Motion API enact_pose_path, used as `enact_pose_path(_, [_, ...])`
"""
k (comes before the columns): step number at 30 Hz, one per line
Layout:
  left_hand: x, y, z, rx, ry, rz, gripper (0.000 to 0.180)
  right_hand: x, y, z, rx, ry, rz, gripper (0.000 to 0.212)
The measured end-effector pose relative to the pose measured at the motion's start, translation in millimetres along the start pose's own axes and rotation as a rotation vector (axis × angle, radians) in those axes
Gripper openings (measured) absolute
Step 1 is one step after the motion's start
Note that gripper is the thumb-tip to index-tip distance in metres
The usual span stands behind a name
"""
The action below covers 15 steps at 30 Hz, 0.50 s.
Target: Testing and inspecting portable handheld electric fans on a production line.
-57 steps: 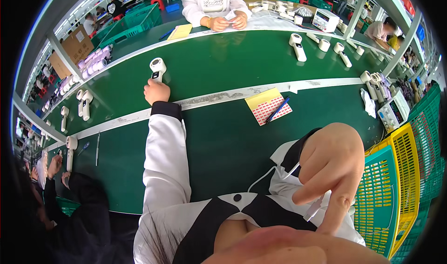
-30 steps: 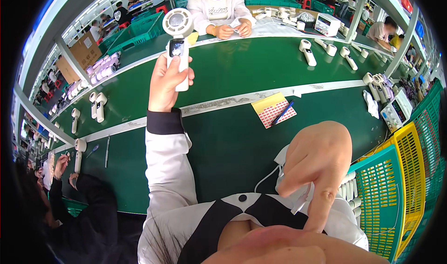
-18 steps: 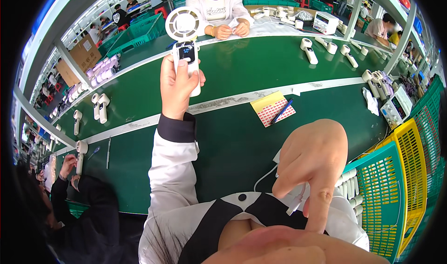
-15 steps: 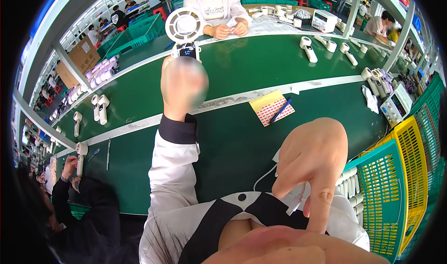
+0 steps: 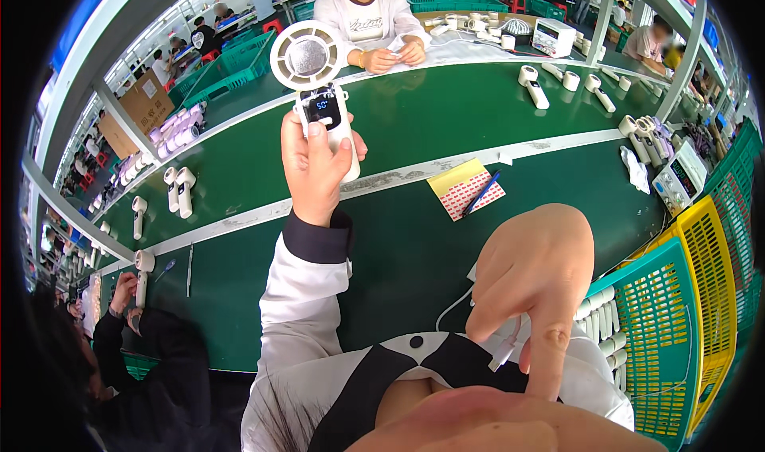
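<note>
A white handheld fan (image 5: 325, 108) with a round ringed head stands upright in my left hand (image 5: 312, 165), raised at arm's length over the table. The hand wraps round its handle, and the thumb lies on the front below a lit dark display. Close to my chest, my right hand (image 5: 542, 257) is bent downward with one finger stretched out. A white charging cable (image 5: 503, 351) hangs from its curled fingers with the metal plug pointing down. The cable's lead runs back onto the green table behind that hand.
A yellow and red-marked label pad (image 5: 454, 187) with a blue pen (image 5: 483, 193) lies ahead. Green and yellow crates (image 5: 657, 324) with white fans stand at the right, beside a power supply (image 5: 677, 179). Other fans (image 5: 180, 190) lie about. A co-worker (image 5: 151, 332) sits at the left, another person opposite.
My left hand has shifted slightly right and turned, so the fan's handle and display show more fully. The fan's head has moved a little left and down. My right hand stays nearly still.
</note>
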State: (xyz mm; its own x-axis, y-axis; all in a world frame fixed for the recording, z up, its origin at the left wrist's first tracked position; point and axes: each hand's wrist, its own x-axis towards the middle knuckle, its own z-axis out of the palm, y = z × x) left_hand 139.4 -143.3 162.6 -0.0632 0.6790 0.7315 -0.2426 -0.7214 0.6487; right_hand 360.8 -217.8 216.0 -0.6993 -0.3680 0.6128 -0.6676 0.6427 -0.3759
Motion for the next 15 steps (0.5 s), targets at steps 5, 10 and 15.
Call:
enact_pose_path(5, [-1.8,3.7,2.5,-0.018,-0.019,0.005,0.029,1.5,1.7,0.4,-0.019,0.006,-0.024,0.048])
enact_pose_path(10, [-2.3,9.9,6.1,-0.086,-0.015,-0.039,0.023,2.9,2.7,0.4,-0.005,0.006,-0.021,0.045])
enact_pose_path(15, [-2.5,16.0,9.2,-0.048,0.011,-0.053,0.021,3.5,2.5,0.7,-0.002,0.009,-0.019,0.044])
